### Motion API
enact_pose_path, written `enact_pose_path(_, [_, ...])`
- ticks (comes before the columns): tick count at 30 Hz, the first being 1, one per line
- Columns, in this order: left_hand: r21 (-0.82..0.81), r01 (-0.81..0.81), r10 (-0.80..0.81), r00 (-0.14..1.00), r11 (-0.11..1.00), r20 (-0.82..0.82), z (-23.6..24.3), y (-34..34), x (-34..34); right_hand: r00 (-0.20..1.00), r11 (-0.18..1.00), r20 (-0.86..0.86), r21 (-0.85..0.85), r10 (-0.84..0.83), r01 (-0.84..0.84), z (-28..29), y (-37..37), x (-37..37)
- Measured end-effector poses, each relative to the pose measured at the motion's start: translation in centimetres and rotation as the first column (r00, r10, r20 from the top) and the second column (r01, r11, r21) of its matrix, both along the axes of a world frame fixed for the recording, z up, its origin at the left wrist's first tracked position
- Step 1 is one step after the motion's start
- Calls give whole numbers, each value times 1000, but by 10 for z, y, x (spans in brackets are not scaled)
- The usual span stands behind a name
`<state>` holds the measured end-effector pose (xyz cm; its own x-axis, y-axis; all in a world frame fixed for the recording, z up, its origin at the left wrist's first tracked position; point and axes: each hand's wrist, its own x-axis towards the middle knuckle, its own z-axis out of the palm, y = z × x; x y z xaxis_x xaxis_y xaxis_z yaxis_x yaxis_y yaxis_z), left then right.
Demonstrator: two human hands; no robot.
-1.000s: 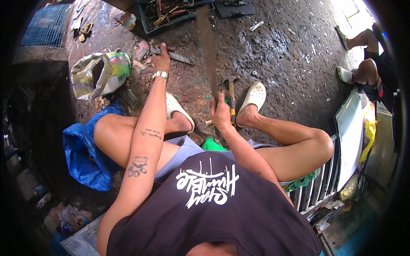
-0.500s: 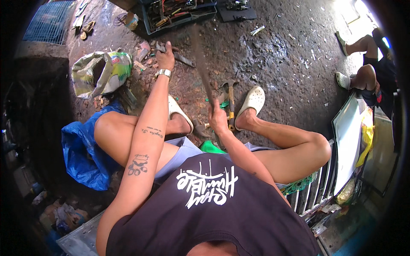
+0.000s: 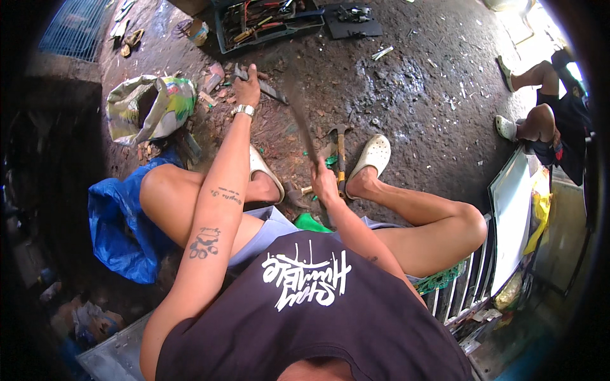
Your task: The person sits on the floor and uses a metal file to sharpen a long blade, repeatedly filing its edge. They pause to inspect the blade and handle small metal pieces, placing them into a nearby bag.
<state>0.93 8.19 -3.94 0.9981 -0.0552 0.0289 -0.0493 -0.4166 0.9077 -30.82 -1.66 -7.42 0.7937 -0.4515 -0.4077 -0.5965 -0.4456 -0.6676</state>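
Note:
My left hand reaches out over the dirty ground, its fingers closed on a flat grey metal bar. The bar slants down to the right from the hand. My right hand, closer to me between the feet, grips the near end of a long, thin, brownish tool. Motion blurs this tool's far end, close to the bar; I cannot tell its kind or whether they touch. Beside my right shoe lies a claw hammer with a yellow and black handle. A second hammer lies near my left shoe.
A toolbox full of hand tools stands at the far side, with a dark plate bearing metal parts beside it. An open sack and a blue tarp are at left. Another person's leg shows at right, beyond a white panel.
The far end of the long tool has come down nearer the bar, still blurred. My right hand has shifted slightly toward me. My left hand keeps its hold on the bar.

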Motion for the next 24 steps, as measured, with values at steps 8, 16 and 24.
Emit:
enact_pose_path(8, [0,23,-23,999,1000,-32,-2,13,-7,932,999,361,38,-29,17,19,-17,14])
enact_pose_path(16, [-73,55,-54,998,996,19,-5,17,-7,998,1000,-63,-1,-5,5,-9,2,10])
enact_pose_path(24, [42,-123,123,992,992,-19,24,8,-24,904,994,419,-26,-85,106,5,0,10])
